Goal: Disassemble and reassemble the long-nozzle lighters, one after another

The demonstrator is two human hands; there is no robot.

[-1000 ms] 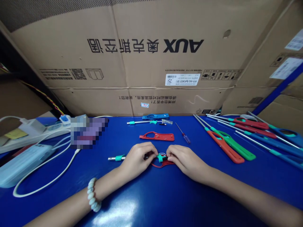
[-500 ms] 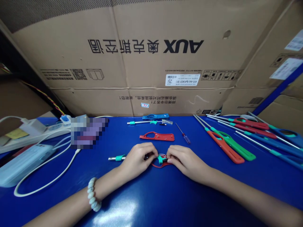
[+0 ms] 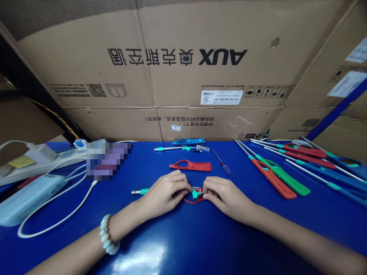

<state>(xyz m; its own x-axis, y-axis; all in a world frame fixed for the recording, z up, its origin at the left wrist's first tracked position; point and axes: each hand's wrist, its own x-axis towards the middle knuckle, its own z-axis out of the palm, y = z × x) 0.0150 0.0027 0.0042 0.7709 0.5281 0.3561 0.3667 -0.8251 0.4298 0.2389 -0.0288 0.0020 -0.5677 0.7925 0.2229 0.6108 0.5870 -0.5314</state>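
A long-reach lighter lies in parts between my hands. Part of its red half shell [image 3: 190, 201] shows beneath my fingertips. My left hand [image 3: 169, 190] is closed, thumb and fingers pinching at the left edge of the green trigger [image 3: 196, 194]. My right hand [image 3: 225, 194] pinches the small black piece [image 3: 201, 195] at the trigger's right side. A thin white wire [image 3: 196, 188] curves above the trigger. Left of my left hand, the metal tube [image 3: 135, 192] with a green collar sticks out; its other end is hidden. Farther back lies another red half shell [image 3: 197, 166].
A screwdriver [image 3: 222, 162] lies behind my right hand. Toward the cardboard wall are a blue shell [image 3: 192, 141] and another metal tube [image 3: 169, 148]. Several lighters, including an orange one [image 3: 273, 178], lie right. A power bank [image 3: 31, 200], white cable [image 3: 37, 234] and power strip [image 3: 17, 173] are left.
My left hand and forearm have shifted slightly, the bracelet moving a little left. My right hand stays nearly in place, and the parts lie almost as before.
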